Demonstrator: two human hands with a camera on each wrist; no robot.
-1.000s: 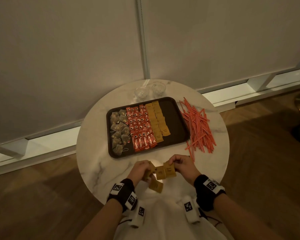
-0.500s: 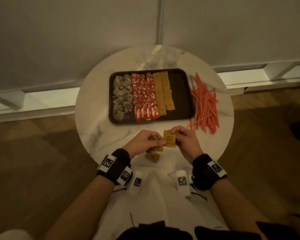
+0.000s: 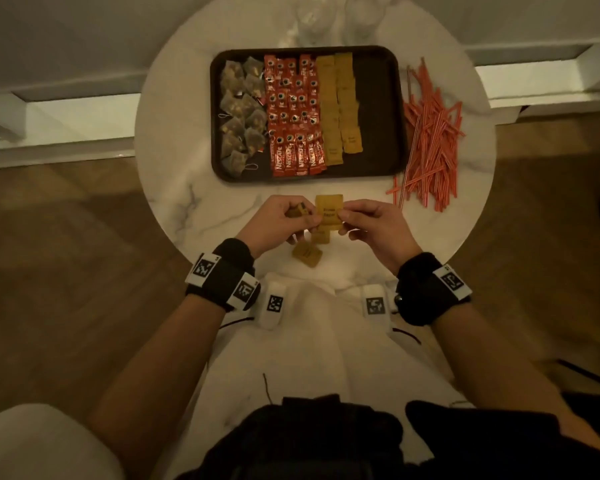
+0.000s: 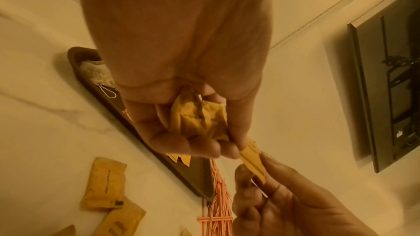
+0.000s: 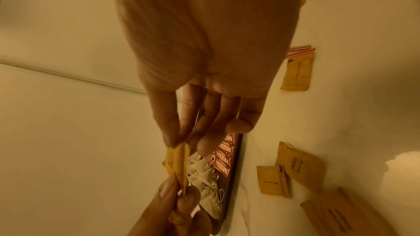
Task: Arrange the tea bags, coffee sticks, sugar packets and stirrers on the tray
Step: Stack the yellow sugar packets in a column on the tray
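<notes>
Your right fingers (image 5: 175,132) pinch one edge of a flat yellow sugar packet (image 3: 329,212). Your left fingers (image 4: 204,147) pinch its other edge. So the packet is held up between both hands, in the middle of the frame, just below the tray (image 3: 381,109).

Your left hand (image 3: 281,220) also has a small bunch of packets (image 4: 200,119) tucked in its palm, with the fingers curled round them. Your right hand (image 3: 371,225) holds only the one packet.

A second ago the held packets looked spread out between your hands. Now one packet is flat and facing up — I think you have picked out the next one to lay down. The view has also tipped lower, so the tray now sits near the top of the frame.

A few loose packets (image 3: 307,252) lie on the table (image 3: 187,174) under your hands. On the tray, tea bags (image 3: 241,109) are at the left, coffee sticks (image 3: 293,116) next, then two rows of sugar (image 3: 338,105). The right part is bare.

The stirrers (image 3: 430,133) lie in a pile at the right of the tray — not on it yet.
</notes>
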